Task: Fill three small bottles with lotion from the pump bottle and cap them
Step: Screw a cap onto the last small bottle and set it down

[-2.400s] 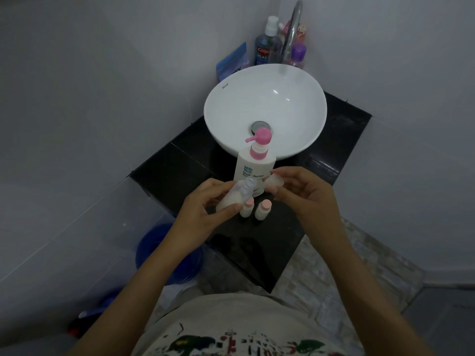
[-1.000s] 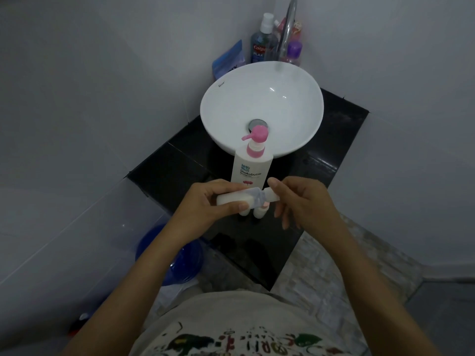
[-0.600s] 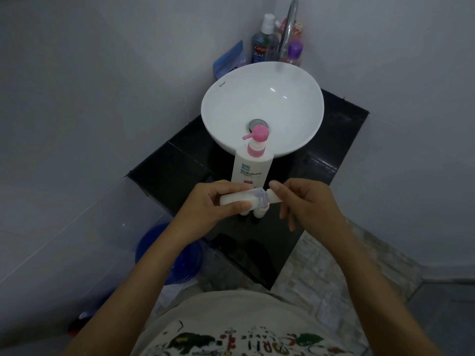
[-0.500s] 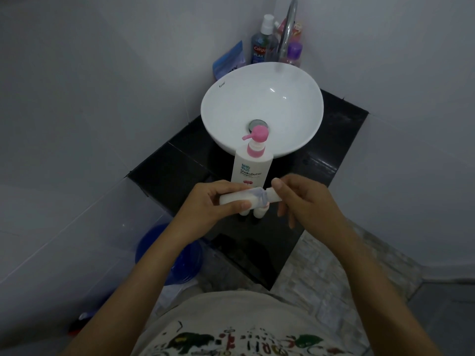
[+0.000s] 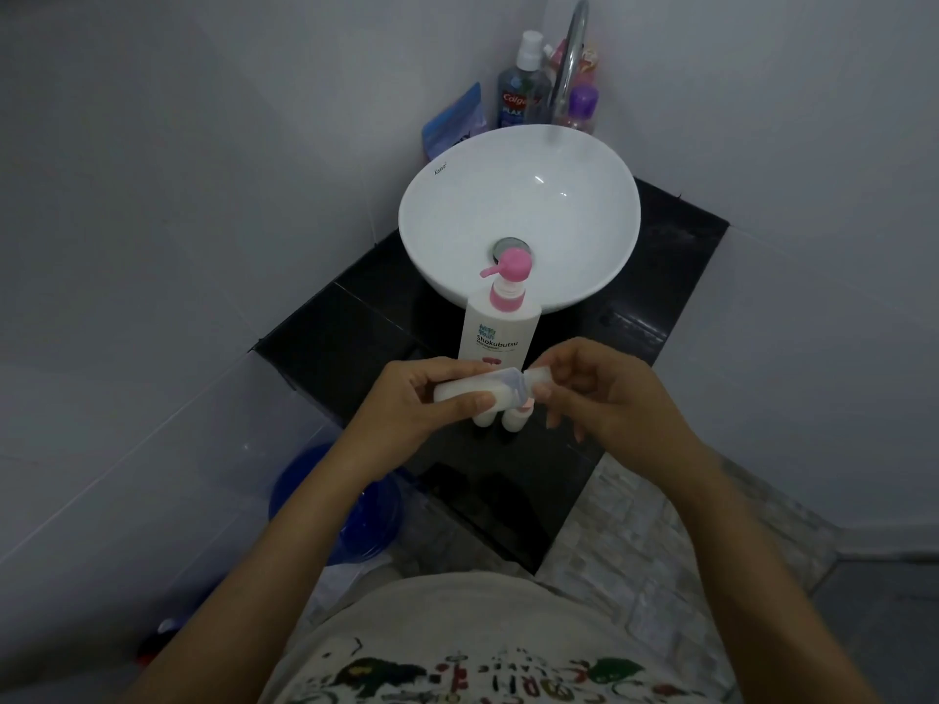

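My left hand [image 5: 414, 398] grips a small white bottle [image 5: 477, 387] that lies almost level, its neck pointing right. My right hand [image 5: 599, 393] pinches the pale cap [image 5: 536, 377] at that neck. Two more small bottles with pink caps [image 5: 500, 419] stand on the black counter [image 5: 508, 480] just below my hands, mostly hidden. Behind them stands the white pump bottle [image 5: 500, 325] with a pink pump head [image 5: 513, 266], its nozzle facing left.
A white basin [image 5: 518, 221] sits on the counter behind the pump bottle, under a chrome tap [image 5: 569, 58]. A mouthwash bottle [image 5: 521, 88] and other toiletries crowd the corner. A blue bucket [image 5: 335, 500] is on the floor at the left.
The bottle went from tilted up to nearly level, and my right hand brought the cap onto its neck. My right fingers have since shifted around the cap.
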`<state>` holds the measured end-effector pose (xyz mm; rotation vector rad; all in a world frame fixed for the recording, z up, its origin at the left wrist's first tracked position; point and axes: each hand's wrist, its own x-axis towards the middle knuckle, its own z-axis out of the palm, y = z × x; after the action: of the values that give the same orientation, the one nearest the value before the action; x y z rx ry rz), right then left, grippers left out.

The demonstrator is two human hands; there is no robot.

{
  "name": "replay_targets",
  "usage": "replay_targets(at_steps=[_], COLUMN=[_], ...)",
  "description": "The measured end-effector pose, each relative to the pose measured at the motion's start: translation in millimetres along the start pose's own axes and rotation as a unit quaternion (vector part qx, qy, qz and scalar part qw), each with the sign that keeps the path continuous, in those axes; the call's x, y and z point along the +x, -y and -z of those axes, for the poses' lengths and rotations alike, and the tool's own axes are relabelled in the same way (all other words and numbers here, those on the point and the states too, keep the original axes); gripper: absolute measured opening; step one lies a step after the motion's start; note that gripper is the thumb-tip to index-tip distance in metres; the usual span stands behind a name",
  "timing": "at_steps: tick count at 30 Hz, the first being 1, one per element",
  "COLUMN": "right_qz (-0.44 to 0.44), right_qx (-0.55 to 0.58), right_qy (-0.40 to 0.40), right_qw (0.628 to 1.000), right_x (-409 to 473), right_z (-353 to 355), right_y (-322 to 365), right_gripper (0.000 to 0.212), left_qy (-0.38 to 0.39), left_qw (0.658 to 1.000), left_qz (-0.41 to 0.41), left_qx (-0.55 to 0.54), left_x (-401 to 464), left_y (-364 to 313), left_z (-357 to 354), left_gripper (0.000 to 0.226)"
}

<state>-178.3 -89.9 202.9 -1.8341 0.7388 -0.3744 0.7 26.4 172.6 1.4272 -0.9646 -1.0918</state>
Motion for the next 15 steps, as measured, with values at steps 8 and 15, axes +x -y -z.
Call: replay_targets(at_steps=[8, 15], right_qz=[0.001, -0.054], right_qx=[0.012, 0.052], right_qy=[-0.004, -0.061], right_qw=[1.000, 0.995], right_x=[3, 8], right_z=[4, -10], right_y=[0, -5], right_gripper=[0.017, 0.011], left_qy=[-0.009, -0.032], left_qw=[1.000, 0.999], left_qz=[0.007, -0.014], left_qx=[-0.023, 0.027], left_x=[1, 4], left_y=[-2, 4], left_z=[0, -5], left_gripper=[0.030, 0.037])
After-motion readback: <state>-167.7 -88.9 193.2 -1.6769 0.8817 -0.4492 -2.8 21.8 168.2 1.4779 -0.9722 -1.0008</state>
